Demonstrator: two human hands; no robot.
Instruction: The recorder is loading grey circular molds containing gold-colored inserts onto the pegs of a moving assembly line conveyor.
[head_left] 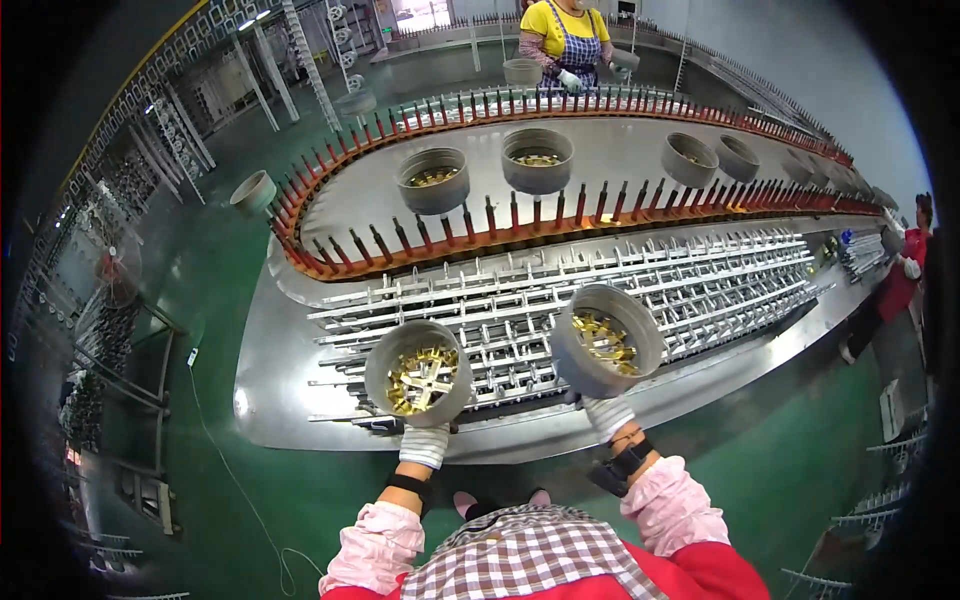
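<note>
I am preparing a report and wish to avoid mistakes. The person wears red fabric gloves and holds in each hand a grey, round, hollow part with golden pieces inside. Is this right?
Not quite: the fabric gloves on the left hand and right hand are white, not red, as the head view shows. Each hand does hold a grey, round, hollow part with golden pieces inside.

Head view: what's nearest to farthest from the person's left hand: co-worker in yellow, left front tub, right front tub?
1. Left front tub: just beyond the left hand.
2. Right front tub: to the right, by the right hand.
3. Co-worker in yellow: farthest, top of the view.
</note>
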